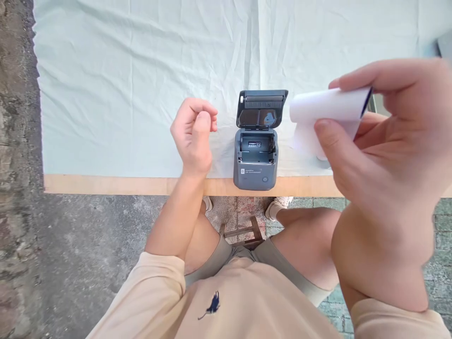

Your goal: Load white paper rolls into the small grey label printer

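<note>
Closed on a white paper roll, the grip of the right hand has its thumb on the near side and fingers on the far side; loose paper hangs below. Taking the dark grey printer as the dial's centre, the roll is at two o'clock, apart from it; the left hand is between nine and ten, loosely curled, and I cannot tell whether its grip is fully closed. The printer stands at the near edge of the counter, lid tipped up toward twelve, compartment uncovered, power button at five. Pale cloth covers most of the counter.
</note>
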Demonstrator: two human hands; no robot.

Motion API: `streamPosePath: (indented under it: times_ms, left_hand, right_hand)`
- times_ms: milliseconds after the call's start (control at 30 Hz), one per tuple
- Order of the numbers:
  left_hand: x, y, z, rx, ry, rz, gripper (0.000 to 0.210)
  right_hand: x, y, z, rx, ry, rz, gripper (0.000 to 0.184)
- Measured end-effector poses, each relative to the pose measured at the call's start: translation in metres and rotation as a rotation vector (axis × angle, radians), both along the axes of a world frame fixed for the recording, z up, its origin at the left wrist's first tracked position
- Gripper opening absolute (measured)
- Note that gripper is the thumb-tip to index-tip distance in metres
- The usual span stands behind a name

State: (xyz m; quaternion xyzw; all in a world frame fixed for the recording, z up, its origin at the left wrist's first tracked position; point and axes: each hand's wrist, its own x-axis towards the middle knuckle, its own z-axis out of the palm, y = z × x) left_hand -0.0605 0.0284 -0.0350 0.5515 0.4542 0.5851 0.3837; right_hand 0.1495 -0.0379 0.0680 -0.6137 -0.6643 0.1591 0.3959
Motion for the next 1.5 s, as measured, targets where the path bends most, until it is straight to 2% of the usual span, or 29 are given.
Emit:
streamPosePath:
  times_ms: [67, 167, 200, 233, 300, 367, 467, 533, 633, 700, 800, 833, 900, 1000, 1100, 1200, 1267, 1300, 1333, 1400, 1500]
  left_hand:
    - [0.001, -0.003, 0.006, -0.031, -0.057, -0.038, 0.029]
    - [0.003, -0.009, 0.016, -0.069, -0.141, -0.211, 0.016]
    - [0.004, -0.011, 0.019, -0.071, -0.111, -0.306, 0.020]
    - [0.004, -0.013, 0.022, -0.042, -0.093, -0.365, 0.031]
    - [0.004, -0.018, 0.028, -0.023, -0.018, -0.449, 0.040]
    - [0.004, -0.021, 0.031, -0.064, 0.023, -0.464, 0.034]
    - [0.004, -0.023, 0.029, -0.160, 0.045, -0.418, 0.030]
    - [0.005, -0.023, 0.026, -0.192, 0.061, -0.371, 0.041]
    - [0.007, -0.021, 0.020, -0.211, 0.065, -0.357, 0.058]
    - [0.010, -0.020, 0.017, -0.186, 0.023, -0.390, 0.054]
    - [0.015, -0.018, 0.008, -0.037, -0.078, -0.402, 0.044]
    - [0.016, -0.017, 0.005, 0.045, -0.117, -0.403, 0.045]
    - [0.018, -0.014, -0.001, 0.103, -0.154, -0.430, 0.047]
    - [0.019, -0.011, -0.004, 0.060, -0.125, -0.481, 0.052]
    - [0.016, -0.013, 0.000, 0.017, -0.085, -0.511, 0.056]
    - [0.010, -0.019, 0.009, -0.002, -0.086, -0.408, 0.046]
    - [0.004, -0.025, 0.017, -0.063, 0.023, -0.179, 0.029]
    - [0.002, -0.028, 0.021, -0.136, 0.145, -0.048, 0.031]
    - [0.000, -0.031, 0.025, -0.222, 0.312, -0.007, 0.038]
    - [0.002, -0.037, 0.030, -0.329, 0.565, -0.040, 0.051]
    - [0.016, -0.045, 0.028, -0.399, 0.707, -0.177, 0.056]
  right_hand:
    - [-0.009, 0.003, 0.001, 0.007, 0.162, 0.021, 0.028]
    - [-0.022, 0.010, -0.012, 0.012, 0.319, 0.076, 0.023]
    - [-0.026, 0.012, -0.017, 0.000, 0.334, 0.121, 0.023]
    - [-0.029, 0.014, -0.021, -0.020, 0.335, 0.183, 0.024]
    - [-0.036, 0.015, -0.026, -0.063, 0.345, 0.331, 0.028]
    - [-0.040, 0.014, -0.029, -0.126, 0.398, 0.411, 0.036]
    - [-0.043, 0.009, -0.033, -0.213, 0.528, 0.363, 0.047]
    - [-0.043, 0.006, -0.038, -0.198, 0.593, 0.326, 0.049]
    - [-0.040, 0.004, -0.046, -0.132, 0.649, 0.344, 0.049]
    - [-0.038, 0.004, -0.050, -0.091, 0.610, 0.339, 0.041]
    - [-0.035, 0.006, -0.052, 0.003, 0.452, 0.321, 0.030]
    - [-0.034, 0.006, -0.052, 0.040, 0.392, 0.349, 0.031]
    - [-0.032, 0.005, -0.051, 0.110, 0.255, 0.405, 0.036]
    - [-0.031, 0.003, -0.051, 0.178, 0.065, 0.374, 0.045]
    - [-0.028, 0.000, -0.055, 0.233, 0.032, 0.298, 0.038]
    - [-0.024, 0.000, -0.065, 0.225, 0.096, 0.203, 0.031]
    - [-0.021, 0.001, -0.074, 0.171, 0.167, 0.138, 0.027]
    - [-0.021, 0.002, -0.078, 0.140, 0.203, 0.109, 0.025]
    - [-0.022, 0.003, -0.082, 0.109, 0.231, 0.090, 0.024]
    - [-0.025, 0.004, -0.087, 0.041, 0.252, 0.081, 0.024]
    - [-0.032, 0.006, -0.091, -0.032, 0.210, 0.110, 0.025]
